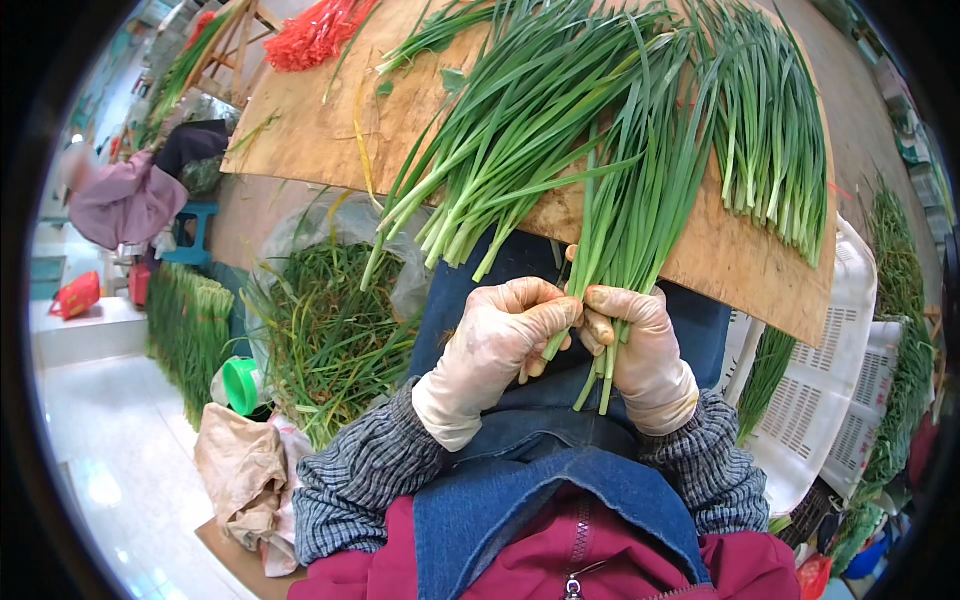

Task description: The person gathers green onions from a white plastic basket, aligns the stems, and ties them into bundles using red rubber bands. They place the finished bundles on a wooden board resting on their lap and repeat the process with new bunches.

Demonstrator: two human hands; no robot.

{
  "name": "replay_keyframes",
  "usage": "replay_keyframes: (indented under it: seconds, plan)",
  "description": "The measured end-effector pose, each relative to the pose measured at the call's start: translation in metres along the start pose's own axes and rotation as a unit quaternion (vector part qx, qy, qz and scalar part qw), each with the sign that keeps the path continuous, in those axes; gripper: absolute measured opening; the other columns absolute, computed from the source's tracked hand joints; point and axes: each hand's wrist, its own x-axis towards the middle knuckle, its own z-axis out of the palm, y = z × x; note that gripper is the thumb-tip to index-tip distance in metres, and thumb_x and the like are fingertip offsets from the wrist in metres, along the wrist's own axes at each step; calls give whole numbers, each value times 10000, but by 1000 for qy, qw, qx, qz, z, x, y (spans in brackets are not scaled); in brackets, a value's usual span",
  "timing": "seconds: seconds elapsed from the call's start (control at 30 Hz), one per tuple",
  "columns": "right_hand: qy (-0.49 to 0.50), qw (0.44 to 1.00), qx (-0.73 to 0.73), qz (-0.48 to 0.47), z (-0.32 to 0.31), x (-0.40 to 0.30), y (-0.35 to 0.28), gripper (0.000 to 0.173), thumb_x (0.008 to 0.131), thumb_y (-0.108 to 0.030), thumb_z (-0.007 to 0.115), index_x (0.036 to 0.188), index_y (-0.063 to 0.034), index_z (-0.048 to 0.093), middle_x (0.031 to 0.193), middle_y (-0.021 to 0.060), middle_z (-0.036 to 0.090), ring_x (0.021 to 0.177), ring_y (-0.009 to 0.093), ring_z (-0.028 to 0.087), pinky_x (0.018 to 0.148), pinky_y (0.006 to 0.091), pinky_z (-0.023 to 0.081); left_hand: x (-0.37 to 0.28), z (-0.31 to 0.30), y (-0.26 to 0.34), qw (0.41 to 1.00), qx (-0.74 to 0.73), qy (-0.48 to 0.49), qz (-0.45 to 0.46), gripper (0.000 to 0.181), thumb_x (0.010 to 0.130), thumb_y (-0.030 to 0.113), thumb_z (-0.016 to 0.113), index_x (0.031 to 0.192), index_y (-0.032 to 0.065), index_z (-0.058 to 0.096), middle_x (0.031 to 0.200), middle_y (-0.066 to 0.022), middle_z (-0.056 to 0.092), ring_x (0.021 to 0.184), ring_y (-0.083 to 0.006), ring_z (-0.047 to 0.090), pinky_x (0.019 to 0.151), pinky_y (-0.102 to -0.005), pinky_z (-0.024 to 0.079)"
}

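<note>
Both my hands wear thin whitish gloves and meet above my lap. My left hand (499, 341) pinches the lower part of a few green stalks between thumb and fingers. Close beside it, my right hand (637, 352) is closed around a bunch of garlic chives (645, 195), whose cut ends stick out below the fingers. The leaves of that bunch run up over the wooden board (300, 135). To its left a loose pile of chives (517, 150) overhangs the board's near edge. An evened-up row of chives (772, 135) lies at the board's right side.
A plastic-lined container of chive trimmings (337, 315) stands left of my knees. White plastic crates (814, 367) stand at the right. Red plastic ties (319, 34) lie at the board's far left. Beyond, a person in a mauve top (127, 199) sits near upright chive bundles (191, 330).
</note>
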Motion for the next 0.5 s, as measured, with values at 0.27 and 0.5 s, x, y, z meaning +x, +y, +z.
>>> replay_keyframes:
  seconds: [0.27,0.5]
  plan:
    - [36,999,-10,-2,-2,-1,9,197,776,-36,594,949,57,582,631,65,567,456,108,479,444,226,380,3,4,-12,996,-20,85,18,129,820,130,623,802,4,643,617,-38,591,433,-48,432,393,-181,305]
    - [20,1000,15,-3,-6,-3,10,120,786,-58,619,854,40,616,578,60,551,460,125,495,448,228,387,5,6,-11,992,-108,52,-27,137,819,117,620,747,0,611,593,-34,567,395,-51,403,370,-188,286]
